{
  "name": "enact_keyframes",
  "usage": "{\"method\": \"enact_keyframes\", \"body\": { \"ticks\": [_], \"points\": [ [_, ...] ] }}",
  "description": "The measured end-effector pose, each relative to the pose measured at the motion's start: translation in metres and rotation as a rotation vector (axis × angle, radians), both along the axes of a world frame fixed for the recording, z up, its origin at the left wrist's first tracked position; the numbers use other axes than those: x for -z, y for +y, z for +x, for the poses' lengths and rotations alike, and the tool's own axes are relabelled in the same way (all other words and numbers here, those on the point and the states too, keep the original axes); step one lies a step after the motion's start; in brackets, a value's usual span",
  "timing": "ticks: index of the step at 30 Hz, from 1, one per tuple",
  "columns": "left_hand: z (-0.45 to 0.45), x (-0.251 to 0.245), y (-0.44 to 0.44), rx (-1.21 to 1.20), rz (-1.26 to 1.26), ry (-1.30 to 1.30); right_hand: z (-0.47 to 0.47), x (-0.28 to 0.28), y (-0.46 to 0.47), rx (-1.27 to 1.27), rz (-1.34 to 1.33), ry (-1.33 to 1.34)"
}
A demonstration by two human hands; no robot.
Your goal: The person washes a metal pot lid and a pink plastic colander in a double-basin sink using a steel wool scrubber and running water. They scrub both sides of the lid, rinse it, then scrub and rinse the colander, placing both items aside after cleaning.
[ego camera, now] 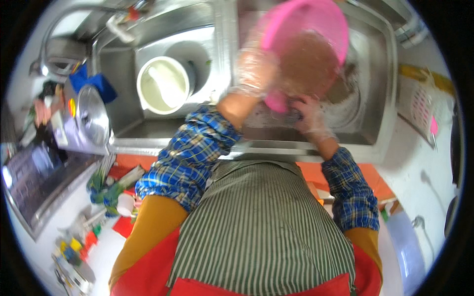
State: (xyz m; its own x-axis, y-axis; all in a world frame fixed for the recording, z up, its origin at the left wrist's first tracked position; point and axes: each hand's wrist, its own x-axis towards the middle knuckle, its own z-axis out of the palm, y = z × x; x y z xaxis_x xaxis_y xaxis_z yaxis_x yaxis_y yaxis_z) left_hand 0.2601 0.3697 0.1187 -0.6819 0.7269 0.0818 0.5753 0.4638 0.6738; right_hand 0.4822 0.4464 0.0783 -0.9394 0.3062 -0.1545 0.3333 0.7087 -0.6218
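Note:
A pink plastic basin is tilted over the right bowl of a steel double sink. Murky brown water shows inside it, blurred by motion. My left hand, in a clear plastic glove, grips the basin's left side. Just below the basin is my right hand, also gloved, its fingers curled beside a small dark item. Blur hides whether they hold that item or the basin. A pink rounded part shows between the hands. Brown water and foam lie on the sink floor.
In the left bowl stands a white round container holding pale liquid and a white utensil. A curved faucet rises at the far left. A metal lid leans beside the sink. At right is a white perforated basket.

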Motion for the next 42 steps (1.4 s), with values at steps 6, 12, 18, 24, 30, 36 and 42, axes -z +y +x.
{"method": "enact_keyframes", "body": {
  "ticks": [6, 12, 18, 24, 30, 36, 42],
  "points": [
    [0.045, -0.04, -0.027, 0.143, 0.24, 0.301, 0.064, 0.027, 0.062, 0.243, 0.24, -0.487],
    [0.04, -0.083, -0.076, 0.569, 0.361, 0.399, 0.078, -0.022, 0.009, 0.392, 0.035, -0.134],
    [0.022, -0.13, -0.094, 0.671, 0.603, 0.463, 0.078, -0.007, -0.03, 0.41, 0.191, 0.035],
    [-0.013, -0.151, -0.12, 0.438, 0.563, 0.597, 0.088, 0.005, -0.027, 0.422, 0.241, 0.09],
    [-0.061, -0.125, -0.214, -0.3, 0.625, 0.182, 0.087, 0.009, -0.029, 0.472, 0.264, 0.092],
    [-0.09, -0.06, -0.313, -1.063, 0.727, -0.576, 0.086, 0.006, -0.027, 0.477, 0.237, 0.051],
    [-0.146, -0.009, -0.386, -1.095, 0.173, -0.595, 0.071, -0.01, -0.053, 0.513, 0.311, 0.077]
  ]
}}
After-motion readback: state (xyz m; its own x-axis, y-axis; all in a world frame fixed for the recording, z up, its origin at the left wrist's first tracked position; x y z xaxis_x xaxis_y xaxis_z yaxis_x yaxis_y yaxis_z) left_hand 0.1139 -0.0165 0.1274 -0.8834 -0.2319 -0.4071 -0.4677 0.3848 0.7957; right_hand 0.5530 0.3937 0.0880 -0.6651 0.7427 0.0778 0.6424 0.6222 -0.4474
